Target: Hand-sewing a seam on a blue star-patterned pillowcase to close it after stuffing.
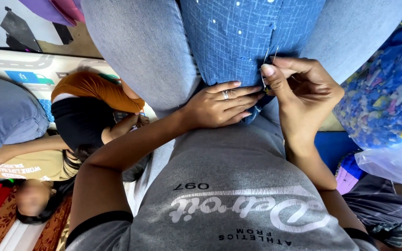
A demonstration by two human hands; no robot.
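While the person sits with knees up, a blue cushion (243, 37) with small white dots and a thin grid stands wedged between the two legs in grey-blue jeans (136, 46). Its long side runs up and away from the body, and its near end comes down to the lap, right at both hands.

The left hand (217, 104) lies flat on the near end of the cushion. Its fingers are stretched out and press the cloth down. It is not clenched and grips nothing. A ring shows on one finger.

The right hand (301, 88) is just beside it, on the cushion's right edge. Thumb and fingers are pinched together on a thin needle (264, 82), and a fine thread (271, 53) runs up from it over the blue cloth. The fingertips of the two hands almost touch at the seam, so both are equally near it.

To the right lies a clear plastic bag (387, 93) full of blue and coloured scraps. To the left, other people sit on a play mat (24, 69) on the floor, well apart from the hands.
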